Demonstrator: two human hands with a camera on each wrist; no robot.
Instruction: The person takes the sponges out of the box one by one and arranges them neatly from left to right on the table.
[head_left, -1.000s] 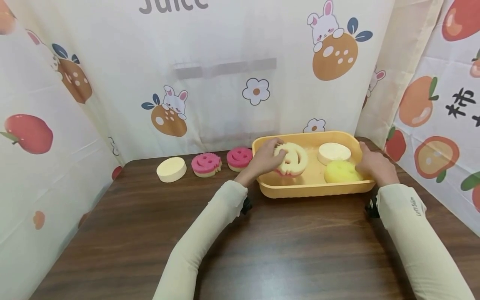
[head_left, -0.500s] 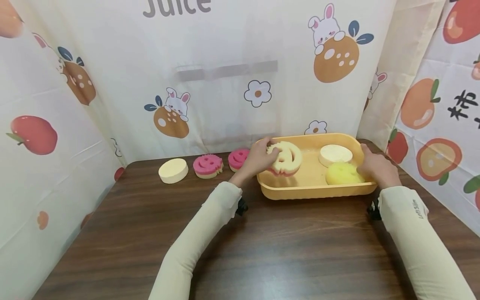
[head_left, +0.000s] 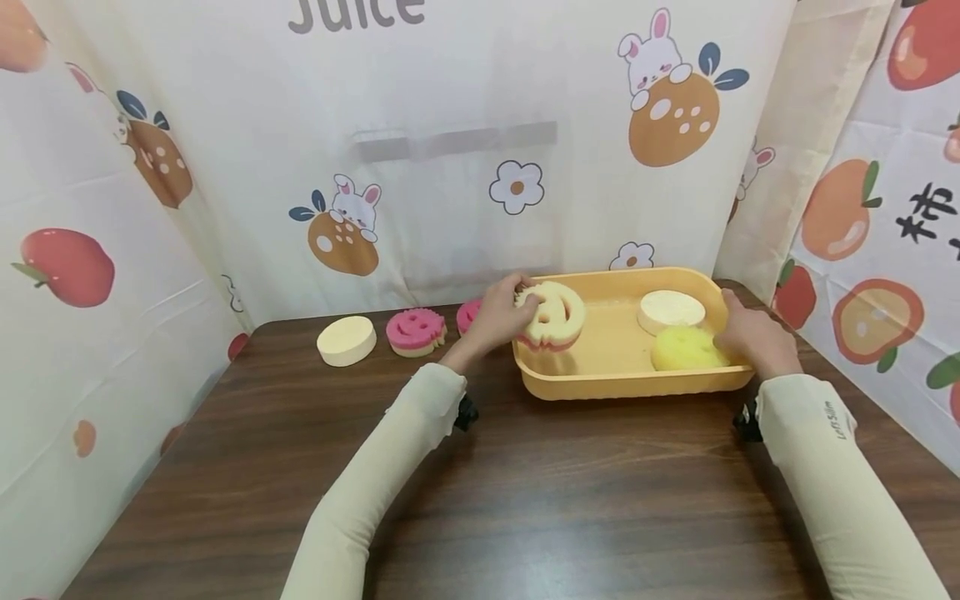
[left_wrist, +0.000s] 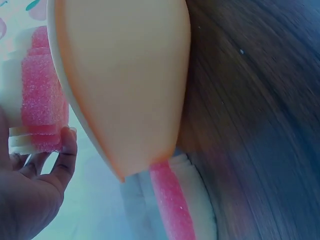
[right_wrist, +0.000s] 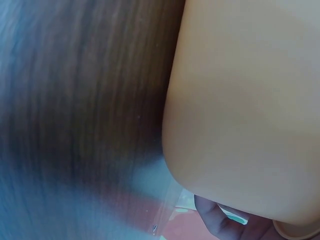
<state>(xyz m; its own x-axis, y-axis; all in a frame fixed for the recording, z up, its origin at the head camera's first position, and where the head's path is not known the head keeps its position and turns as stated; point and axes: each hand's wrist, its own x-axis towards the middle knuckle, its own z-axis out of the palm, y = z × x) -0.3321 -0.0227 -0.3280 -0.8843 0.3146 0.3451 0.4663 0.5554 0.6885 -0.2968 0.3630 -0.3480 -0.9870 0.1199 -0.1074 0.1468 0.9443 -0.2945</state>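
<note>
The left hand (head_left: 504, 315) pinches the cream-and-pink smiley sponge (head_left: 576, 312) by its edge, above the yellow tray's (head_left: 637, 387) left end, likely for clearance. The right hand (head_left: 759, 337) grips the tray's opposite end, probably steadying it; 1 bright-yellow sponge (head_left: 684, 350) sits beside it.

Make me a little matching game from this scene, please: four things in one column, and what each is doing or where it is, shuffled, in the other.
Column one
1. Left hand
2. Right hand
3. Bright yellow sponge
4. Leftmost cream disc

Column two
A. is at the right end of the tray
B. lies on the table, outside the tray
C. holds a smiley sponge
D. lies inside the tray

Right pairs: 1-C, 2-A, 3-D, 4-B
</note>
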